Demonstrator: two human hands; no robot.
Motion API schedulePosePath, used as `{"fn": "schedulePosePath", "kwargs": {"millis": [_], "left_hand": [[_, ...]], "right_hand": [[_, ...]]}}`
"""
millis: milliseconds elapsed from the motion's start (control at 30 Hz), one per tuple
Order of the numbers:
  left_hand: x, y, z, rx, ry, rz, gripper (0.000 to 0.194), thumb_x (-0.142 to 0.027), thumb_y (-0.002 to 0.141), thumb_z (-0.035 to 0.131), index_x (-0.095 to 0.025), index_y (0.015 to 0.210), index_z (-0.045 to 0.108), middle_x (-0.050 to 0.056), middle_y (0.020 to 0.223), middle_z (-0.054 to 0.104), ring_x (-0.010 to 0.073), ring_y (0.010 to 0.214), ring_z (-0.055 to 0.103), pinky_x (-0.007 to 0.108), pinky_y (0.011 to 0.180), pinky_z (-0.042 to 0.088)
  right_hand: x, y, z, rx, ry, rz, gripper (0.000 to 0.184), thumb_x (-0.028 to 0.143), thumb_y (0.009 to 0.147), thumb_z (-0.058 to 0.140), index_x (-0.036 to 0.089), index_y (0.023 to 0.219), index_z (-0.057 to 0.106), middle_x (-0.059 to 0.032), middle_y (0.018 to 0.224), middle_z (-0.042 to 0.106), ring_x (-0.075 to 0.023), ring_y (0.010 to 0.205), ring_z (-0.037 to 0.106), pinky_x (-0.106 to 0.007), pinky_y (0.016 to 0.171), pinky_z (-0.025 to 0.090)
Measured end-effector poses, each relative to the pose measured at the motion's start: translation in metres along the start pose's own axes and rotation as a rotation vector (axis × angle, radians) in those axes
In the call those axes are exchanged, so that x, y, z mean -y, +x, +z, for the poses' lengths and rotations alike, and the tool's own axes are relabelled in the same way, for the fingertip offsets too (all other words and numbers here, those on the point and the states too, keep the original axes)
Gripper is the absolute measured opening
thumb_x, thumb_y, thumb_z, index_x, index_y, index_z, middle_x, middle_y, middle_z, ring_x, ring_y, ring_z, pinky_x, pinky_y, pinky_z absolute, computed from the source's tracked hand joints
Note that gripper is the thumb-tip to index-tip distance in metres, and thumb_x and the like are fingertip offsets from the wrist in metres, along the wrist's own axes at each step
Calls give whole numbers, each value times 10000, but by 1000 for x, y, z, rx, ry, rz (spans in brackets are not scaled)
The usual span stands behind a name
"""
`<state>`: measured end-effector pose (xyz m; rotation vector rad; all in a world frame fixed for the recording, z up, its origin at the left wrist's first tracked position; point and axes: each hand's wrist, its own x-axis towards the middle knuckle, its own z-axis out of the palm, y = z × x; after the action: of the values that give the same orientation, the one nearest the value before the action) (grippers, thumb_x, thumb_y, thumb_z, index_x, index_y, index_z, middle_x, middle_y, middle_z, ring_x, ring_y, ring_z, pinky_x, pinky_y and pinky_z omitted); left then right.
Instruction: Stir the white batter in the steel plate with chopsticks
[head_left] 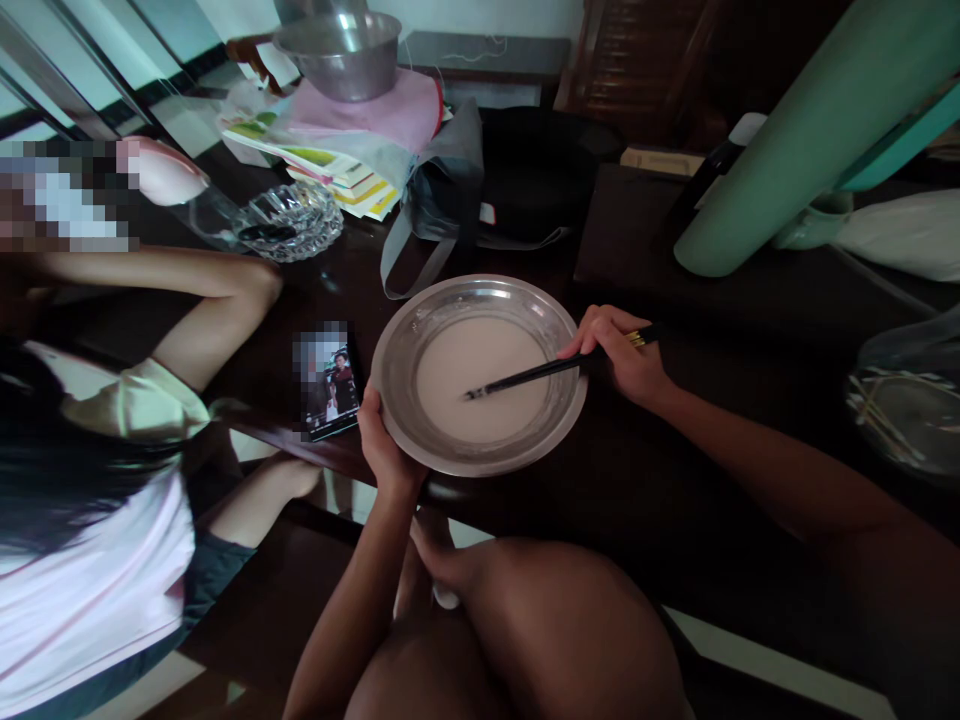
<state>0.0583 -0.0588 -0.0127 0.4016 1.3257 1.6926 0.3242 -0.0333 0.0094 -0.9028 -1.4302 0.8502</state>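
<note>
Most fingers of your left hand point(384, 440) vanish behind the steel basin point(396, 375), gripping its left rim; it sits between your hands, your right hand point(628, 358) clasping black chopsticks point(525, 376), tips murky in milky liquid point(480, 350).

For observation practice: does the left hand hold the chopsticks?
No, the right hand holds the chopsticks; the left hand touches the bowl.

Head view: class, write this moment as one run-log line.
left hand: against metal bowl, fingers partly hidden | right hand: holding black chopsticks, tips at pale liquid | nearby: lit phone left of bowl
</note>
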Motion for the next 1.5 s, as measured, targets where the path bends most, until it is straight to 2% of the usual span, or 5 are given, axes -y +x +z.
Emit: {"fn": "schedulePosePath", "kwargs": {"millis": [167, 333, 800, 967, 1500], "left_hand": [[4, 4, -6, 54, 32, 9, 347, -541, 764, 648, -229, 910, 687, 8, 939, 711, 207, 1012, 640, 297, 901, 475], [4, 5, -7, 48, 40, 5, 364, -543, 763, 646, -223, 929, 693, 5, 924, 713, 204, 979, 647, 296, 884, 479], [1, 2, -3, -1, 34, 13, 322, -521, 738, 660, -220, 853, 674, -4, 920, 718, 196, 968, 648, 283, 868, 490], [3, 3, -3, 41, 16, -2, 315, -519, 743, 639, -226, 856, 669, 4, 901, 715, 212, 1008, 648, 292, 886, 493], [4, 4, -4, 23, 54, 56, 308, -525, 740, 657, -222, 796, 641, -5, 862, 670, 203, 981, 611, 293, 874, 466]], "right_hand": [[-1, 1, -1, -115, 41, 7, 449, 509, 939, 578, 238, 582, 607, -3, 616, 707, -163, 584, 635, -347, 627, 504], [2, 0, 1, -12, -3, 38, 414, 498, 931, 599, 237, 612, 638, -2, 641, 716, -165, 623, 657, -342, 639, 521], [4, 1, 1, -124, -34, -9, 471, 553, 923, 590, 241, 571, 625, -1, 602, 689, -162, 599, 655, -347, 630, 522], [2, -1, 1, 2, -42, -9, 438, 524, 938, 581, 242, 610, 653, -8, 640, 705, -166, 626, 666, -353, 650, 529], [3, -1, 0, -62, -34, -8, 452, 519, 938, 580, 246, 582, 637, -4, 615, 691, -167, 607, 653, -355, 635, 529]]}}
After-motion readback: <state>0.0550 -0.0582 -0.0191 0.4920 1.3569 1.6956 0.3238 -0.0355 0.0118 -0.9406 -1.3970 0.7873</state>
